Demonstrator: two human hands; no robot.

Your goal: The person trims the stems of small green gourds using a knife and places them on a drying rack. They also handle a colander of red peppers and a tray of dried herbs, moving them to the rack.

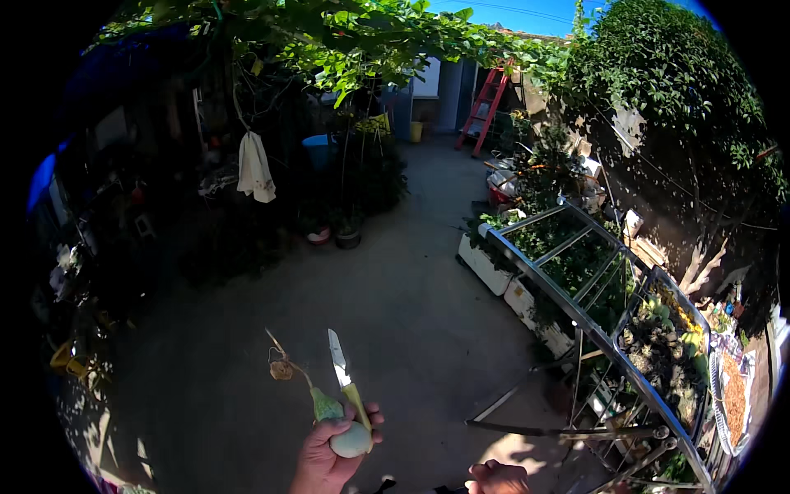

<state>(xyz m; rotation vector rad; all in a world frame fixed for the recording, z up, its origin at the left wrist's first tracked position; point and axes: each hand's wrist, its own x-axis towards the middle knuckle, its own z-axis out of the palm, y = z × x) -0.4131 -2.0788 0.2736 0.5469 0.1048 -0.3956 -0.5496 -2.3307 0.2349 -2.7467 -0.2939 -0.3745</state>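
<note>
My left hand point(330, 454) holds a small pale green bottle gourd point(350, 439) and a kitchen knife together. The gourd's neck points up and still carries a dry stem point(302, 372) with a withered brown leaf or flower point(281, 370) on it. Beside the neck, the knife's yellow-green handle point(356, 404) is pressed against the gourd by my fingers, its blade point(337, 357) pointing up and away. My right hand point(498, 477) is low at the picture's bottom edge, partly cut off, with fingers curled; its palm is hidden.
A metal ladder point(592, 333) leans across planted white foam boxes point(484, 265) on the right. Leafy vines point(370, 37) hang overhead. A white cloth point(255, 167) dangles at left. Farther off stand potted plants point(348, 238) and a red ladder point(486, 108). Concrete floor point(370, 278) runs ahead.
</note>
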